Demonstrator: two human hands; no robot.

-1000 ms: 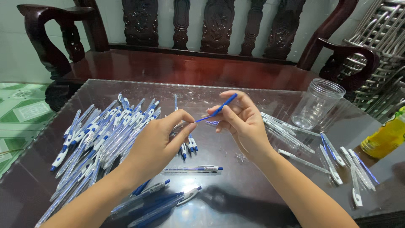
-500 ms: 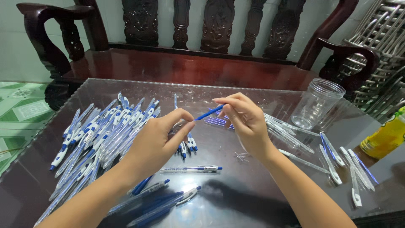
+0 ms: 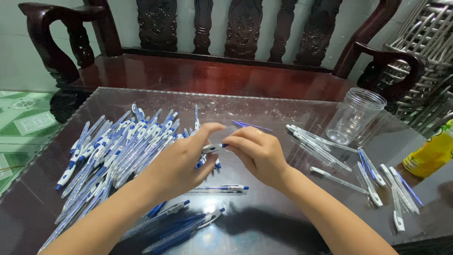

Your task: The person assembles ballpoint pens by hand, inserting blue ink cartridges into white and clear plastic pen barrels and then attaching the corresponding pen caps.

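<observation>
1. The left hand (image 3: 181, 163) pinches the white-and-blue pen (image 3: 212, 148) by its barrel, thumb and forefinger closed around it, just above the dark glass counter (image 3: 264, 226).
2. The right hand (image 3: 257, 153) meets it at the pen's blue end, its fingers curled shut on that end; the part under the fingertips is hidden, so what exactly they grip cannot be told.
3. The step in hand looks like joining or seating a part at that end. It would go best with the two hands in one straight line, so that the part enters squarely rather than at a slant.
4. A firm left-hand pinch close to the joint would probably stop the thin barrel from bending.
5. The pile of finished-looking pens (image 3: 118, 151) lies to the left, the clear barrels (image 3: 321, 146) and the clear plastic jar (image 3: 354, 115) to the right; working above the bare middle should avoid mixing them.
6. A single pen (image 3: 219, 188) lies just below the hands and could be knocked by a wrist.
</observation>
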